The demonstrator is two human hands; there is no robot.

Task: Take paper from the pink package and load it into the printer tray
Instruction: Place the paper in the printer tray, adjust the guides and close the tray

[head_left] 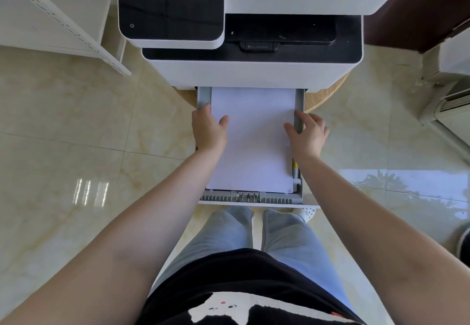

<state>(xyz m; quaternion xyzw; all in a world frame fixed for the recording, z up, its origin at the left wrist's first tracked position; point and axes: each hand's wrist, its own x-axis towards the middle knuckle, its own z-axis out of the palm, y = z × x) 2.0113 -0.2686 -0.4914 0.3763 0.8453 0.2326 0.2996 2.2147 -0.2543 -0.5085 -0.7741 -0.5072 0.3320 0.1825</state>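
Note:
A white and black printer (254, 70) stands on a round wooden table. Its grey paper tray (251, 198) is pulled out toward me. A stack of white paper (254, 144) lies flat inside the tray. My left hand (208, 128) grips the stack's left edge by the tray's left wall, thumb on top of the paper. At the stack's right edge is my right hand (307, 131), its fingers over the tray's right wall and its thumb on the paper. No pink package is in view.
A white metal shelf (63, 19) stands at the left of the printer. A white appliance (452, 90) sits on the floor at the right. The round wooden table (323, 95) shows under the printer. Glossy beige tiles surround my legs.

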